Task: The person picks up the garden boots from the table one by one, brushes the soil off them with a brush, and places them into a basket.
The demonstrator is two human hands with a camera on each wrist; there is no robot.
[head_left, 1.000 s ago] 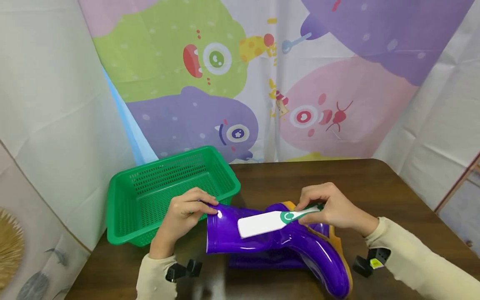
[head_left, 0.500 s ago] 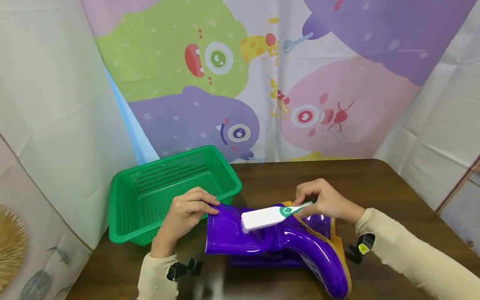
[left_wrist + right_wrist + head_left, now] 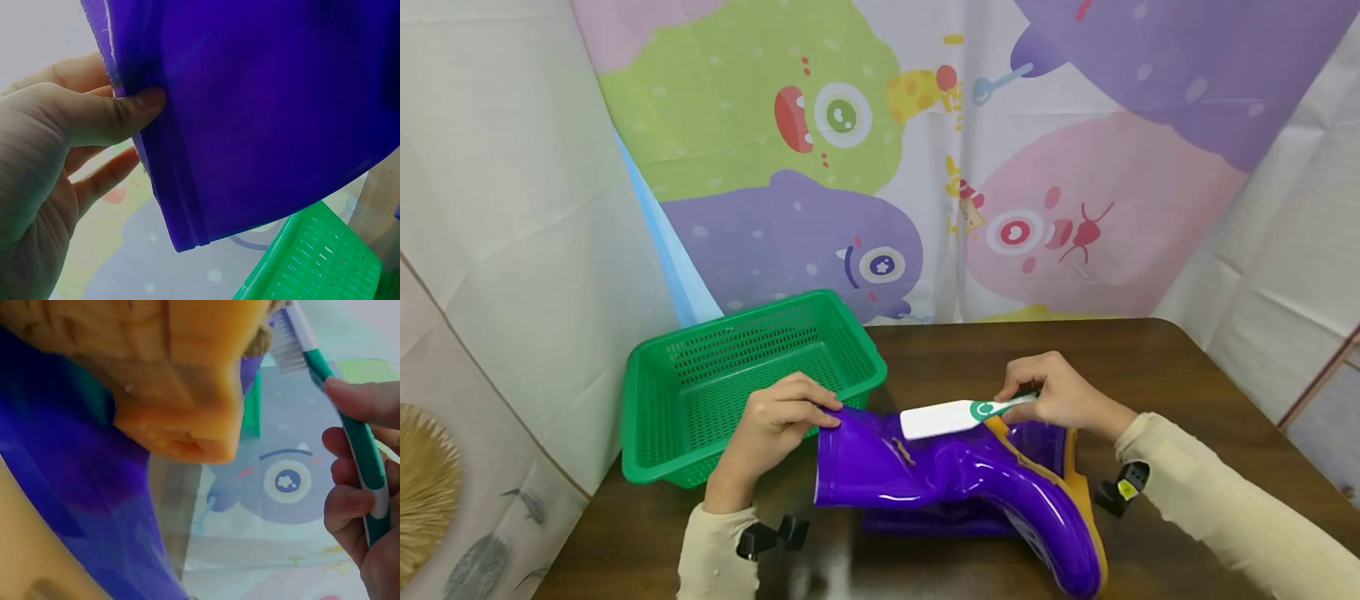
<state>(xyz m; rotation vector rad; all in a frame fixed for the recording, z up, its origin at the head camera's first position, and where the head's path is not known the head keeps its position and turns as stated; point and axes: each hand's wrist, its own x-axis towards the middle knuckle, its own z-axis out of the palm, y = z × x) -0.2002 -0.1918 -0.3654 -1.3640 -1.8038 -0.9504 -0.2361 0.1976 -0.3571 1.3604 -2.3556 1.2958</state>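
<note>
A glossy purple rain boot (image 3: pixel 880 471) with an orange sole (image 3: pixel 1086 508) lies on its side, toe toward the lower right in the head view. My left hand (image 3: pixel 782 425) pinches the rim of its shaft, thumb on one face (image 3: pixel 115 119). A brown smear (image 3: pixel 903 451) marks the shaft. My right hand (image 3: pixel 1056 396) holds a scrub brush (image 3: pixel 940 419) by its green-and-white handle, its head over the shaft's far edge. White bristles (image 3: pixel 289 347) show in the right wrist view, near brown dirt on the sole. Whether they touch the boot, I cannot tell.
Partly beneath and behind this boot lies a second purple boot (image 3: pixel 940 522). A green perforated basket (image 3: pixel 647 417) stands at the back left of the dark wooden table (image 3: pixel 1097 358). Behind the table hangs a cartoon-printed curtain (image 3: pixel 940 167).
The brush has moved away from me and slightly right, toward the shaft's far edge, uncovering the brown smear. My left hand keeps its hold on the boot's rim.
</note>
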